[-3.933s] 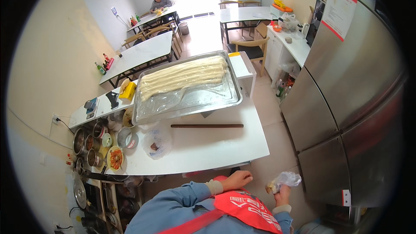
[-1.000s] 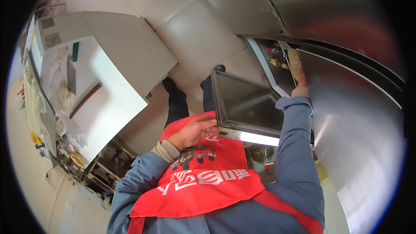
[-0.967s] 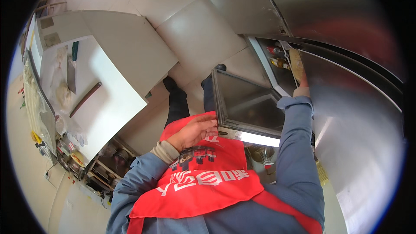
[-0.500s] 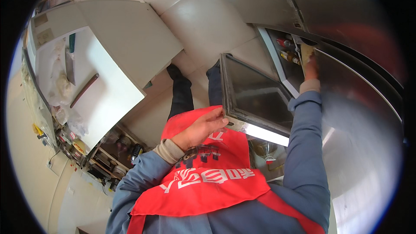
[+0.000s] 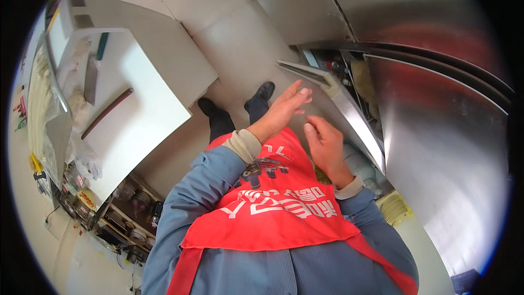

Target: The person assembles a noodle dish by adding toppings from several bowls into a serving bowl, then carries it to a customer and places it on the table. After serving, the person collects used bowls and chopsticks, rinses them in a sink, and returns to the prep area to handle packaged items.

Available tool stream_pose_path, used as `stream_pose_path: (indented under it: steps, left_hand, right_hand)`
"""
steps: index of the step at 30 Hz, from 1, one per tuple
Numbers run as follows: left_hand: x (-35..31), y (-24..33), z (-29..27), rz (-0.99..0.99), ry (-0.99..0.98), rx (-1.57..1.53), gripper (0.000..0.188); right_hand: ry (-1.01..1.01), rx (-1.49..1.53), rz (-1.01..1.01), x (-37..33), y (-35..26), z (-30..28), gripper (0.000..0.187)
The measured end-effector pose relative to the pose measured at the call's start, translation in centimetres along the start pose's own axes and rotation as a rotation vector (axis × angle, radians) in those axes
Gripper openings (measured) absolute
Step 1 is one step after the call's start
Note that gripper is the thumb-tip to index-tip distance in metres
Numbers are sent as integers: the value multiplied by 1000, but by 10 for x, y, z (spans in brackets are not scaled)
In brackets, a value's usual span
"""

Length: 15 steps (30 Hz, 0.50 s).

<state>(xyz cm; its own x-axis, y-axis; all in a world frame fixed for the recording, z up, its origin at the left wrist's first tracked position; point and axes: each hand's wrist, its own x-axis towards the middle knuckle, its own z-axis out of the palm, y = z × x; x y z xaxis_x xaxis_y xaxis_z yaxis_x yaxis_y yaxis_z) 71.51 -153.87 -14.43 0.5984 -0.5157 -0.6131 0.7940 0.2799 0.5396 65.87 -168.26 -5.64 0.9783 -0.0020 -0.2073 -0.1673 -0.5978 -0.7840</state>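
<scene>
My left hand [image 5: 284,110] reaches forward with its fingers stretched out and nothing in it. It is near the outer end of the partly swung-in steel door [image 5: 355,114], with a small gap apparent between them. My right hand [image 5: 327,150] is above my red apron [image 5: 284,186], just behind the left hand. Its fingers are curled and partly turned from view, so anything inside them is hidden. Behind the door, the opening of the steel cabinet [image 5: 431,125] shows bottles [image 5: 334,66] and a tan, soft-looking item [image 5: 363,81].
To the left stands a white-topped table [image 5: 147,114] with a green-handled knife [image 5: 93,74] and a dark reddish-brown curved strip [image 5: 106,113]. Crowded shelves [image 5: 134,207] lie below it. A stack of yellowish plates [image 5: 394,207] is beside my right forearm. Tiled floor [image 5: 234,38] lies ahead.
My right hand has come out of the cabinet and back over the apron. The door has swung toward the cabinet. My left hand has left its near corner and moved forward.
</scene>
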Motion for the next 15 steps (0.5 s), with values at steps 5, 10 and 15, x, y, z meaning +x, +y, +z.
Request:
stream_pose_path:
  steps: [5,10,15]
  left_hand:
    - [-74,35,-32,-118,-167,-401,43]
    - [-169,41,-34,273,-467,-377,37]
    - [-211,53,-59,314,-259,-587,36]
  right_hand:
    - [43,-253,-531,11,-74,38,41]
    - [-38,29,-814,-2,-148,91,29]
    - [-52,159,-907,-7,-203,126,18]
